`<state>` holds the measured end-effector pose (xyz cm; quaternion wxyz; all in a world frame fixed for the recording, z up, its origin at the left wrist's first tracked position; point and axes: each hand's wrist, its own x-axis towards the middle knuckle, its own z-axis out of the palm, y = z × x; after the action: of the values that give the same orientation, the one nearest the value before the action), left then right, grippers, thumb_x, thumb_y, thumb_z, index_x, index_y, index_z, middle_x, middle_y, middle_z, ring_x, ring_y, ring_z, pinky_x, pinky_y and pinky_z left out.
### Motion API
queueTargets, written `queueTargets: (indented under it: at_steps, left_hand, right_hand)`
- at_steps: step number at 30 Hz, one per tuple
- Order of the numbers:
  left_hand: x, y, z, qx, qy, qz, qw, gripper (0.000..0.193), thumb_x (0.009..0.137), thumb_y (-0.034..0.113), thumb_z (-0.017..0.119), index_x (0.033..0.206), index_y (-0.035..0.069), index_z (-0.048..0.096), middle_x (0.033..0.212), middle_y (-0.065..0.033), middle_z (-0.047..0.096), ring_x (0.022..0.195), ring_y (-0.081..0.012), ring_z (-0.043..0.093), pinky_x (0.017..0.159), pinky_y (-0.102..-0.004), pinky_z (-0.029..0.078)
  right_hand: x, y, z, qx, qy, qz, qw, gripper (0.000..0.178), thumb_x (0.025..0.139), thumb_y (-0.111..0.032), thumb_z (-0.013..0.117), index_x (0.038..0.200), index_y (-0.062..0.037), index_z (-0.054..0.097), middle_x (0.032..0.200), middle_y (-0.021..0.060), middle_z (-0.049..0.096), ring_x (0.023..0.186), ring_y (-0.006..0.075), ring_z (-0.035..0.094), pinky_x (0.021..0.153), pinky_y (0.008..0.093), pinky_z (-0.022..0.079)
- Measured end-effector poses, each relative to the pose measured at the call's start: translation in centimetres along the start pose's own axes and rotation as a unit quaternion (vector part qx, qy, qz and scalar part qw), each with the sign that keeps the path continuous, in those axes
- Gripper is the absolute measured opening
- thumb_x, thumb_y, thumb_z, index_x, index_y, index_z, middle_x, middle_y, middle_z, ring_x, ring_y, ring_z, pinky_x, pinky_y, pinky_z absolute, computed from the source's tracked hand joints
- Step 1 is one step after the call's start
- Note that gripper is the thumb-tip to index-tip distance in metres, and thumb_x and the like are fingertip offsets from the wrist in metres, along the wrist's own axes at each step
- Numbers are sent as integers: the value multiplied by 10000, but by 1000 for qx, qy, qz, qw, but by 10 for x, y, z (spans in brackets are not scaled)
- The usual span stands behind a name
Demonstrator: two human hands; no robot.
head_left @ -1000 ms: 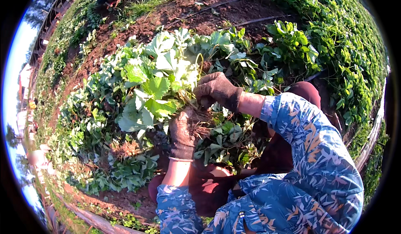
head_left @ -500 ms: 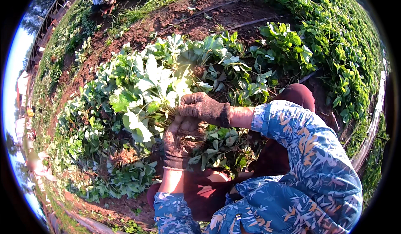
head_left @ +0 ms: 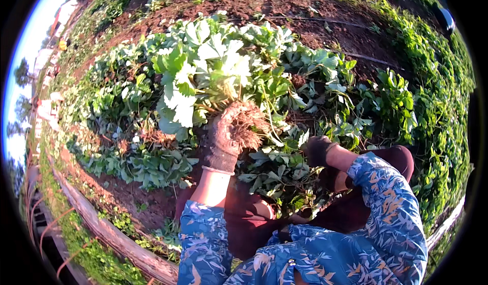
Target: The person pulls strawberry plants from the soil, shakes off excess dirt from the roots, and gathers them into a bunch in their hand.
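Note:
My left hand, in a dirt-covered glove, is closed around the stems of a bunch of leafy plants. Broad, lobed green leaves fan out beyond the fist, while brown, soil-caked roots stick out on its right side. My right hand, in a dark glove, is apart from the bunch, low among the loose plants near my right knee. Shadow and leaves hide its fingers, so I cannot make out any hold.
Uprooted leafy plants lie heaped to the left and ahead. Beyond them runs bare brown soil with thin, pale strips. Dense green vines grow at the right. A wooden log edges the bed at lower left.
My right hand has let go of the bunch and moved right, down toward the plants by my knee. The left hand keeps the bunch, its roots now turned into view. My view has shifted.

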<state>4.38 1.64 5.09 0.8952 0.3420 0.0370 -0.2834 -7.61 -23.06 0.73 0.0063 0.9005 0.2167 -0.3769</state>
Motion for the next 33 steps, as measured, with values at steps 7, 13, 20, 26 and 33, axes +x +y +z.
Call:
queueTargets:
  at_steps: [7, 13, 20, 26, 33]
  left_hand:
    - [-9, 37, 21, 157, 122, 333, 922, 244, 771, 96, 741, 970, 13, 627, 891, -34, 652, 796, -156, 623, 718, -307, 510]
    - [-95, 104, 6, 98, 141, 500, 849, 268, 820, 169, 719, 1020, 19, 624, 906, -62, 662, 808, -188, 643, 682, -330, 536]
    - [-303, 101, -129, 8, 351, 458, 817, 218, 897, 135, 591, 1049, -14, 640, 966, -101, 668, 826, -193, 658, 742, -343, 565]
    - [-441, 68, -203, -37, 557, 490, 670, 187, 888, 170, 576, 949, 13, 657, 832, -100, 675, 664, -206, 650, 539, -329, 547]
    - [-483, -1, -227, -124, 576, 419, 691, 265, 944, 271, 449, 976, 45, 583, 875, -168, 675, 738, -335, 675, 533, -463, 563]
  right_hand:
    - [16, 5, -16, 229, 195, -170, 938, 461, 694, -171, 730, 1119, -30, 622, 987, 201, 671, 872, 359, 652, 761, 414, 528]
    - [41, 1, 8, 36, 208, -99, 973, 347, 706, -207, 713, 1024, -78, 655, 925, 169, 675, 852, 364, 644, 757, 430, 525]
    - [43, 34, 71, 79, 153, -142, 975, 282, 673, -154, 682, 935, -48, 684, 839, 180, 681, 785, 343, 664, 707, 421, 538]
    - [23, 46, 107, 141, 22, 25, 989, 392, 724, -169, 714, 1075, -2, 667, 979, 182, 698, 886, 259, 680, 794, 368, 539]
    - [19, 36, 112, 231, 21, 53, 971, 407, 737, -174, 673, 1089, 30, 650, 1009, 173, 698, 930, 261, 670, 828, 366, 525]
